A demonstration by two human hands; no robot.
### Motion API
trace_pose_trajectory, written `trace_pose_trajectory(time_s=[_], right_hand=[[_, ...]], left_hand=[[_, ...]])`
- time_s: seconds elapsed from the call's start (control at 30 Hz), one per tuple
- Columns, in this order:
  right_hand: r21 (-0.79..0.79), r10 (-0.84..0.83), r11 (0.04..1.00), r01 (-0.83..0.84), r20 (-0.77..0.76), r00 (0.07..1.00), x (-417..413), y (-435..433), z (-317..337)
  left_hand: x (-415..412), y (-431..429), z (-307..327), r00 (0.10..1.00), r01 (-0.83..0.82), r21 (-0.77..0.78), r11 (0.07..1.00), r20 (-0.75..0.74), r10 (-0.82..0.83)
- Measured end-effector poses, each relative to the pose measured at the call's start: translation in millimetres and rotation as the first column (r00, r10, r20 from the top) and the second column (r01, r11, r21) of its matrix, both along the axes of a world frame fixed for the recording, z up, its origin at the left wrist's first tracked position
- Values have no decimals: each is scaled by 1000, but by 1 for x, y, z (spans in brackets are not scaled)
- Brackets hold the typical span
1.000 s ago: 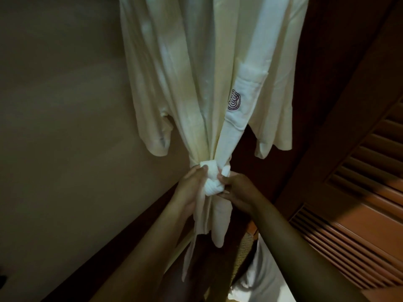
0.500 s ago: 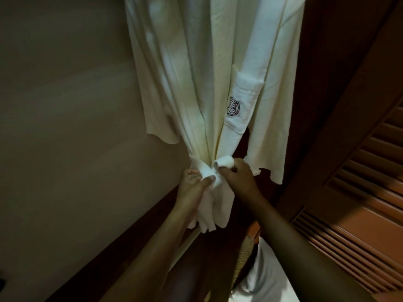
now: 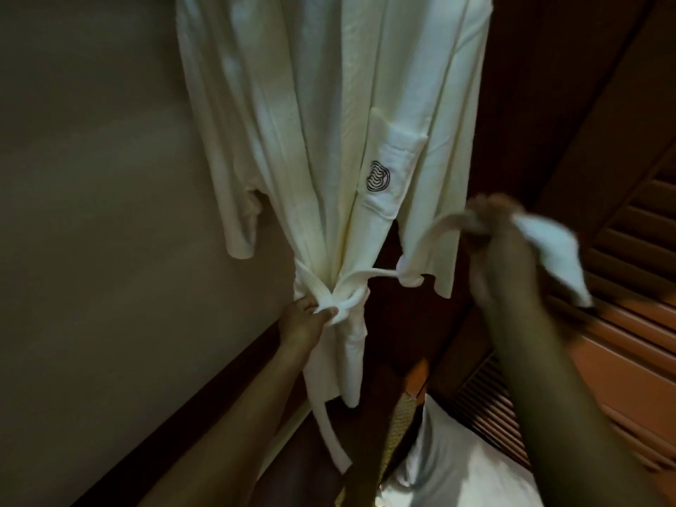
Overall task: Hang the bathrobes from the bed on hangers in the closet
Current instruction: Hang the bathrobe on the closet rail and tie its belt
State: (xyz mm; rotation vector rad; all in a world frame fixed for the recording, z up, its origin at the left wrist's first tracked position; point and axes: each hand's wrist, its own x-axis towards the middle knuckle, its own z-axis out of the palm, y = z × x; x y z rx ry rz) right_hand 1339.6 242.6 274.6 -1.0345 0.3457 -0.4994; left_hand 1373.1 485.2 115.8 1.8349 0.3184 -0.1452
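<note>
A cream bathrobe [image 3: 322, 133] hangs in the closet, its top cut off by the frame, with a dark swirl logo on its chest pocket [image 3: 393, 177]. Its belt [image 3: 369, 278] gathers the robe at the waist. My left hand [image 3: 307, 320] pinches the belt loop at the waist. My right hand [image 3: 494, 243], blurred, grips the belt's free end and holds it out to the right, with a knot in the stretch between.
A plain beige wall [image 3: 109, 214] lies on the left with a dark wooden baseboard. A louvred wooden closet door [image 3: 629, 323] stands on the right. White fabric [image 3: 457, 470] and a woven item sit at the bottom.
Both hands were together at the knot on the waist. My right hand has since pulled the belt end up and out to the right, while the left stays at the waist.
</note>
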Motion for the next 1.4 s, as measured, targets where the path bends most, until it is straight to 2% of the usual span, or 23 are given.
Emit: trace_pose_trajectory(time_s=[0.07,0.13,0.23,0.27,0.3,0.4,0.53,0.6,0.67,0.73,0.87,0.93,0.97,1.03,1.1,1.13,1.17,1.2,1.23,1.27,1.33,1.37,1.4], right_hand=[[47,14,999,2,-331,944,-8,13,-70],[109,138,990,-89,-630,764,-23,29,-147],[2,256,924,-382,-746,615,-45,59,-196],[-112,224,882,-457,-754,618,-45,68,-191],[-283,181,813,-508,-707,684,-39,73,-179],[-634,153,602,-485,-505,850,-8,82,-138],[-632,217,445,-634,-611,761,37,92,-128],[-693,177,386,-609,-592,786,50,88,-130],[-758,139,391,-523,-513,847,58,84,-121],[-800,93,448,-398,-402,911,65,82,-102],[-826,-58,549,-127,-189,980,75,69,-50],[-816,-68,566,-115,-186,980,74,58,-41],[-816,-35,552,-174,-231,972,70,52,-42],[-753,112,486,-443,-449,887,58,48,-59],[-541,278,322,-777,-731,623,37,53,-86],[-424,325,209,-881,-820,472,27,58,-99],[-368,325,118,-922,-863,386,21,61,-112],[-402,292,69,-913,-867,404,21,64,-125],[-480,276,75,-874,-832,481,24,67,-131],[-567,262,153,-809,-766,587,31,69,-133],[-645,200,387,-658,-639,743,45,76,-121],[-670,168,439,-598,-593,788,52,79,-116],[-710,144,426,-561,-559,817,58,82,-115]], left_hand=[[2,-1,5,1000,-7,-61,998,18,8],[5,-2,8,999,10,-69,998,40,-8],[7,2,8,997,55,-72,996,62,-50],[8,4,7,996,67,-77,995,58,-62],[8,6,6,995,81,-74,994,57,-76],[9,10,5,991,115,-59,992,70,-111],[12,14,9,985,143,-43,989,103,-138],[16,20,9,978,171,9,985,122,-171],[21,26,6,968,183,135,974,147,-202],[27,31,0,968,145,228,963,170,-186],[41,33,-3,966,108,260,960,202,-164],[51,30,2,959,122,276,953,214,-185],[55,28,5,959,137,286,948,202,-199],[58,24,9,971,154,245,957,143,-193],[60,21,6,974,190,161,968,90,-206],[61,21,5,972,210,145,967,76,-222],[61,21,3,966,239,145,960,60,-250],[61,21,-2,958,274,158,949,46,-284],[61,23,-5,947,307,178,935,38,-319],[60,23,-6,934,338,206,918,43,-354],[61,24,-8,916,381,251,890,29,-400],[62,23,-7,915,386,251,888,19,-403],[63,23,-4,920,378,232,896,15,-392]])
